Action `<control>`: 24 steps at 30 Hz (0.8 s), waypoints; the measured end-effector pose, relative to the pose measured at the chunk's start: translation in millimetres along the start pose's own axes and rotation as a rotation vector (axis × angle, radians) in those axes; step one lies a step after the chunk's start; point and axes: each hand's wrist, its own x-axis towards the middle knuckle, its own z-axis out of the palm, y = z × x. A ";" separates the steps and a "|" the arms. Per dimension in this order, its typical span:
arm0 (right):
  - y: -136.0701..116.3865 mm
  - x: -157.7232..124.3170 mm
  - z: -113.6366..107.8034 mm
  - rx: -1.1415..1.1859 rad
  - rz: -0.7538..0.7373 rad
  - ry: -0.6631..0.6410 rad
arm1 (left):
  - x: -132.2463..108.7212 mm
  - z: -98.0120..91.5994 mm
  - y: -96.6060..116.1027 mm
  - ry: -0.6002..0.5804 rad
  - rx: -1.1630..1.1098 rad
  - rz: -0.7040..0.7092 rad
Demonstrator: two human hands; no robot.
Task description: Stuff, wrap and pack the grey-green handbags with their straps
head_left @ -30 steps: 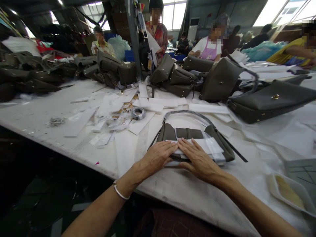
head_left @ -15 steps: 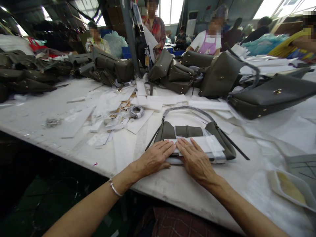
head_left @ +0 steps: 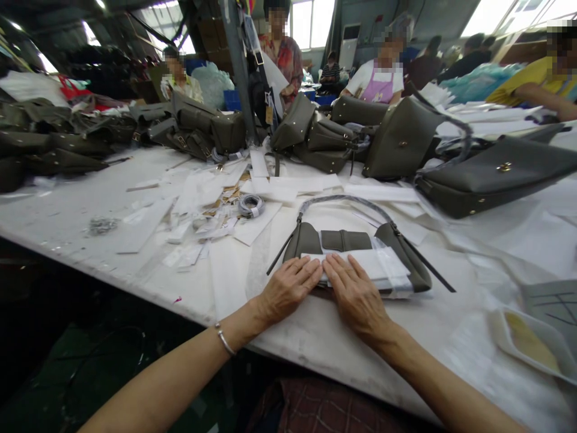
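A dark olive handbag (head_left: 304, 239) lies on the white table before me, its wrapped handle (head_left: 347, 198) arching away on the far side. White wrapping paper (head_left: 383, 266) covers the middle of its front, with clear plastic at the right end. My left hand (head_left: 291, 287) rests on the paper's left end, fingers stretched out and thumb hidden. Beside it, my right hand (head_left: 354, 291) lies flat on the same paper, fingers extended. The fingertips of both hands nearly meet. Neither hand grasps anything.
More olive handbags (head_left: 401, 141) stand along the back, with a pile of them (head_left: 49, 138) at left. A coiled strap (head_left: 251, 206) lies among paper scraps. A white tray (head_left: 536, 343) sits at right. Several people work across the table (head_left: 180, 288); its near edge runs diagonally.
My left forearm and wrist have shifted slightly right and the left hand has drawn in a little. My right hand and the handbag stay nearly where they were.
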 end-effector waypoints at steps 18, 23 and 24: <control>13.8 -11.8 -7.5 -0.095 -0.012 -0.003 | 2.8 -3.7 24.1 -0.060 0.298 0.007; 8.7 -13.4 2.7 -0.093 0.016 0.082 | 13.0 3.6 34.8 -0.196 0.372 -0.020; 7.2 -13.1 3.0 -0.093 0.029 0.091 | 14.6 5.2 34.1 -0.206 0.352 -0.024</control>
